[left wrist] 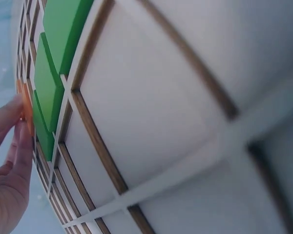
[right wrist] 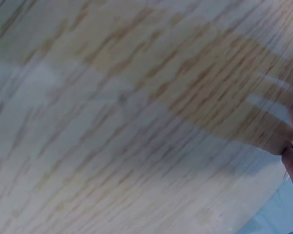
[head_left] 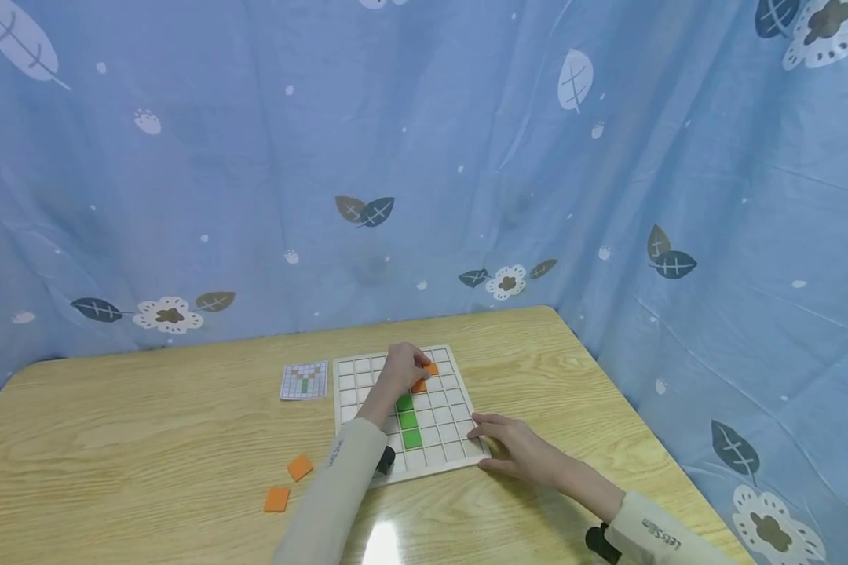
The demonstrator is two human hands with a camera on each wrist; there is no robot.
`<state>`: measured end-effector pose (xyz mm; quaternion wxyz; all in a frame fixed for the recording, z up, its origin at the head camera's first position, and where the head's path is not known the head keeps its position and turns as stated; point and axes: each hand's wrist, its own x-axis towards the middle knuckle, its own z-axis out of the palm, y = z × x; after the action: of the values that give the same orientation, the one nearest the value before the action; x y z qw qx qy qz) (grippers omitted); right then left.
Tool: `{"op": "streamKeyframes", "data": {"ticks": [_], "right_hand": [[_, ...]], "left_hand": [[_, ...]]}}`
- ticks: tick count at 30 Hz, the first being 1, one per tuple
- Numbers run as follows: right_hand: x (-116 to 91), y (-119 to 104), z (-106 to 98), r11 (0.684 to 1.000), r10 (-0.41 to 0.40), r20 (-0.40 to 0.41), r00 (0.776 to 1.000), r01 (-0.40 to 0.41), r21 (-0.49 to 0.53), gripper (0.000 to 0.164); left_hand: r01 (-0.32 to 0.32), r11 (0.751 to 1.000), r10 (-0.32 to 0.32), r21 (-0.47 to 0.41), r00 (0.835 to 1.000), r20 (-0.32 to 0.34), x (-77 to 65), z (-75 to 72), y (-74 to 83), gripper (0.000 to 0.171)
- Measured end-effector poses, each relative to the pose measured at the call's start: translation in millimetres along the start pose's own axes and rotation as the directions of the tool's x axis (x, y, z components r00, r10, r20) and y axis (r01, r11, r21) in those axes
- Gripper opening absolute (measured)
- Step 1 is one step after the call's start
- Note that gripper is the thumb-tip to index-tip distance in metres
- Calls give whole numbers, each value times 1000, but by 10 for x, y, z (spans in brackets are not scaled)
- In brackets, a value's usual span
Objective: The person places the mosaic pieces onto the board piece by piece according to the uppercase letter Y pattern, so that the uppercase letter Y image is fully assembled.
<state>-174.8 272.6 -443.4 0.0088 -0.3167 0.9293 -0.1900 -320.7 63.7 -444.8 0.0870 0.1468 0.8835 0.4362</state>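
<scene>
A white grid board (head_left: 456,451) lies on the table. Three green square tiles (head_left: 409,420) form a column in its cells. Two orange tiles (head_left: 432,368) show above them, at the fingertips of my left hand (head_left: 401,372). In the left wrist view, the thumb and fingers pinch an orange tile (left wrist: 27,109) at the board; which of the two it is, I cannot tell. My left hand and forearm cover part of the grid. My right hand (head_left: 519,449) rests against the board's right edge near the lower corner, thumb and fingers spread along it.
A small pattern card (head_left: 305,380) with a coloured grid lies left of the board. Two loose orange tiles (head_left: 300,468) sit nearer, beside the left sleeve. A blue patterned curtain (head_left: 424,173) hangs behind and to the right of the wooden table (head_left: 148,424).
</scene>
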Motion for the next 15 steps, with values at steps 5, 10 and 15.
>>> {"op": "streamKeyframes", "data": {"ticks": [5, 10, 15], "right_hand": [[17, -7, -1, 1000, -11, 2, 1000, 11, -7, 31], [18, -9, 8, 1000, -5, 4, 1000, 5, -1, 31], [0, -3, -1, 1000, 7, 1, 1000, -7, 0, 31]], "left_hand": [[-6, 1000, 6, -27, 1000, 8, -13, 2, -25, 23], [-65, 998, 64, 12, 997, 49, -66, -103, -28, 32], [-158, 987, 157, 20, 986, 64, -228, -472, 11, 28]]}}
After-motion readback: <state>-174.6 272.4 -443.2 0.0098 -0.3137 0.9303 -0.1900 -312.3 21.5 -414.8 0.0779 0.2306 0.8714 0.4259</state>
